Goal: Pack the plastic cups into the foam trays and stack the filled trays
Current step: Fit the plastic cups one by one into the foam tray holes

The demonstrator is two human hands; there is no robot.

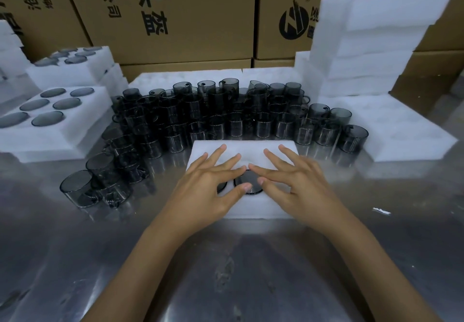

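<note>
A white foam tray (pixel 251 149) lies on the metal table in front of me. Both my hands rest flat on top of it with straight, spread fingers. My left hand (pixel 213 181) covers its left half and my right hand (pixel 291 178) its right half. Between the fingertips shows the dark round base of a smoky plastic cup (pixel 248 183) seated in a hole; a second cup's edge (pixel 222 187) peeks from under my left hand. Behind the tray stands a crowd of loose smoky cups (pixel 213 116), upside down, some stacked.
Filled foam trays (pixel 75 123) are stacked at the left. A tall stack of foam trays (pixel 371 45) rises at the right, with more foam (pixel 401 133) on the table below it. Cardboard boxes (pixel 188 20) form the back wall. The steel table (pixel 226 271) spreads toward me.
</note>
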